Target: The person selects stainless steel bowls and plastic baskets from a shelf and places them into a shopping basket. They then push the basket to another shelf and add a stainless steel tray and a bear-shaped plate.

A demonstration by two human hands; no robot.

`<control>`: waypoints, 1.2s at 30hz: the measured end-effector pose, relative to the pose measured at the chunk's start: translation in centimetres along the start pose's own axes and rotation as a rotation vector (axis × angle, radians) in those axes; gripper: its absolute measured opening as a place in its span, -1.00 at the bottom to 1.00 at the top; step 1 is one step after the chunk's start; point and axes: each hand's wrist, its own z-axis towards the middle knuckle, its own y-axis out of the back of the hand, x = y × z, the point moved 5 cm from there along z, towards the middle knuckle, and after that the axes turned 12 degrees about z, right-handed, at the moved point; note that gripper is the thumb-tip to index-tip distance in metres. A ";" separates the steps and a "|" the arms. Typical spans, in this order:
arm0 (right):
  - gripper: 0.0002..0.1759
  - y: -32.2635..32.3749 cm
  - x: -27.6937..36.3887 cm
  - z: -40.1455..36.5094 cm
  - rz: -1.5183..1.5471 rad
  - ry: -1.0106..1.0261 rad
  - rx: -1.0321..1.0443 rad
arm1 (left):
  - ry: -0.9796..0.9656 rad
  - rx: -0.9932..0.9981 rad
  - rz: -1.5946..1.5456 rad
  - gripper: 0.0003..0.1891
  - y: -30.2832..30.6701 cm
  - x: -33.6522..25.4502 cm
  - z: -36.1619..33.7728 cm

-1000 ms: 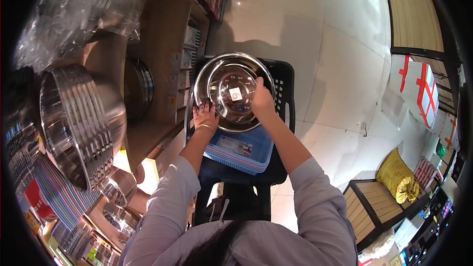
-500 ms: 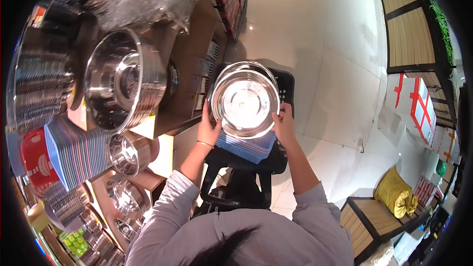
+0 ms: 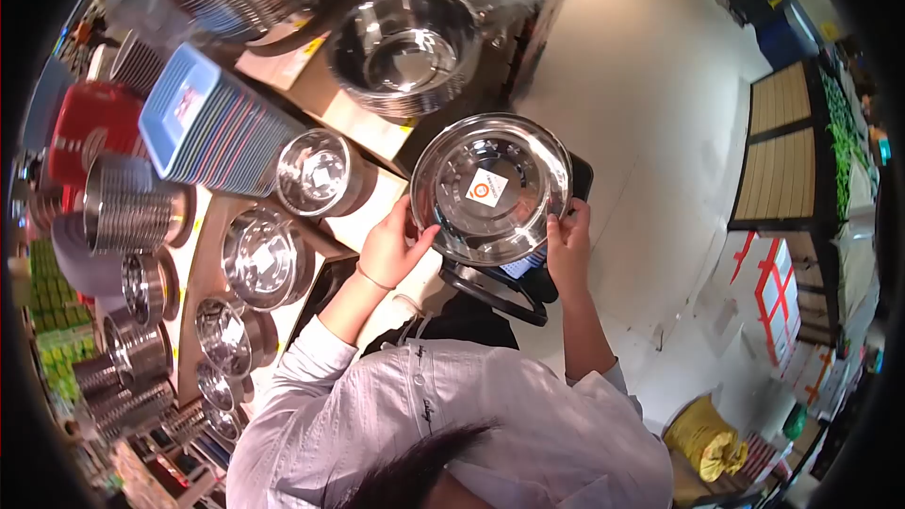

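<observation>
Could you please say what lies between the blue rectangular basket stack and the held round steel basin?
In the head view, a smaller round steel bowl.

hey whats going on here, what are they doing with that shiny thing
A person has both hands on a shiny metal basin, the left grip at one side of its rim and the right grip at the other. Its inside, with a white label, faces the camera. The basin hides most of a black chair. To the left, shelves hold a stack of baskets and more metal bowls.
</observation>
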 end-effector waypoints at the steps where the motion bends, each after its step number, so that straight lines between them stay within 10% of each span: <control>1: -0.67 -1.3 0.3 -0.3 0.014 0.124 0.079 | -0.009 -0.027 0.029 -0.45 2.0 0.2 -0.9; 13: -0.33 -22.5 1.4 -8.4 -0.083 0.070 0.593 | 0.494 -0.268 0.341 -0.45 10.9 13.8 -17.4; 17: -0.25 -29.0 0.0 -8.4 -0.179 0.327 0.749 | 0.706 -0.306 0.290 -0.46 10.5 18.1 -20.9; 36: -0.30 -41.9 -2.5 -6.9 -0.385 0.308 1.023 | 0.873 -0.564 0.089 -0.47 10.5 23.6 -23.5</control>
